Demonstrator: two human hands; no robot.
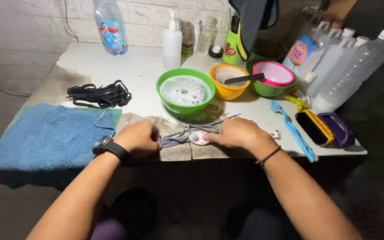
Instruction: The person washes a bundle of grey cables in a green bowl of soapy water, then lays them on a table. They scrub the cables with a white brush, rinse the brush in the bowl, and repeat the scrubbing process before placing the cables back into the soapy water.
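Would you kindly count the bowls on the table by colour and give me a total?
Green bowls: 2, one with foamy water and one at the back holding the pink bowl
Orange bowls: 1
Pink bowls: 1
Total: 4 bowls

Bare forearms; black wristwatch on the left wrist, thin dark band, perhaps cord, on the right.
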